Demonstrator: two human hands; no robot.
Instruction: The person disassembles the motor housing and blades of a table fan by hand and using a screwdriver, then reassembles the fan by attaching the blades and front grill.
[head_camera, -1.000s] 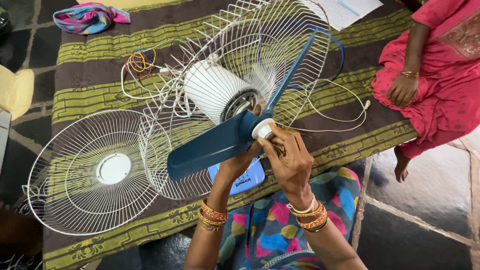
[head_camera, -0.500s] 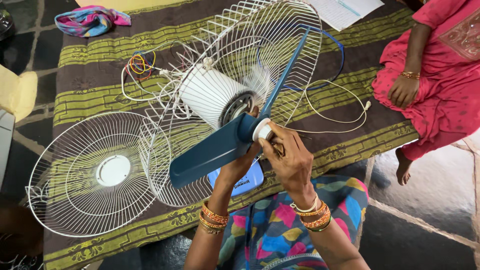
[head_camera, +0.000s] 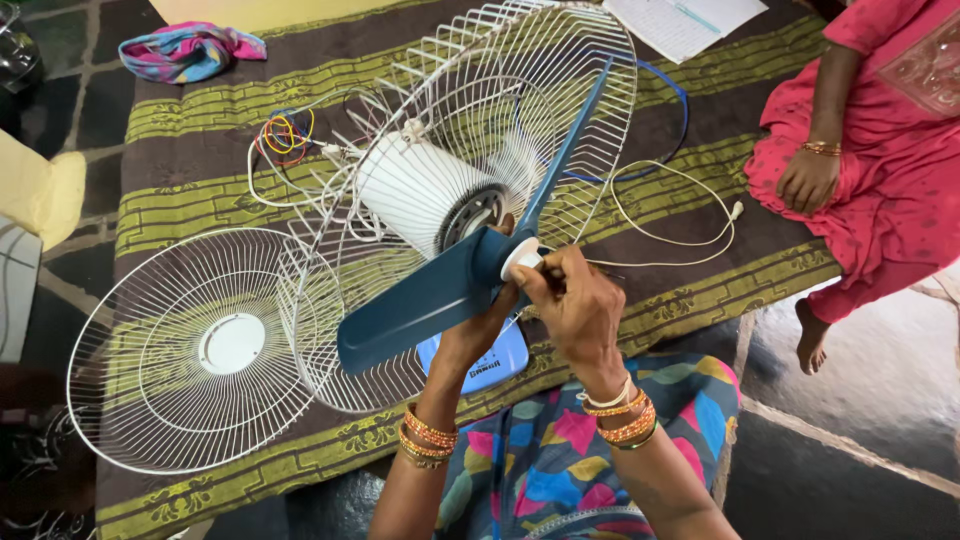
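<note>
A dark blue fan blade (head_camera: 420, 300) sits on the shaft of a white fan motor (head_camera: 415, 190), which is fixed in the white rear wire guard (head_camera: 480, 110) tilted up over the mat. My right hand (head_camera: 570, 305) pinches the small white cap (head_camera: 522, 258) at the blade's hub. My left hand (head_camera: 478, 325) reaches up from below and grips the blade hub from behind; its fingers are mostly hidden by the blade. A light blue plastic piece (head_camera: 490, 365) lies under my wrists.
The loose front wire guard (head_camera: 200, 345) lies flat at the left on the brown and green striped mat (head_camera: 200, 110). A white cord (head_camera: 670, 225), coloured wire loops (head_camera: 285, 135), a cloth (head_camera: 190, 50) and papers (head_camera: 685, 20) lie around. A person in pink (head_camera: 870, 130) sits at right.
The fan assembly and my hands have stayed almost in place; the view has shifted slightly. My right fingers keep working on the white cap at the hub.
</note>
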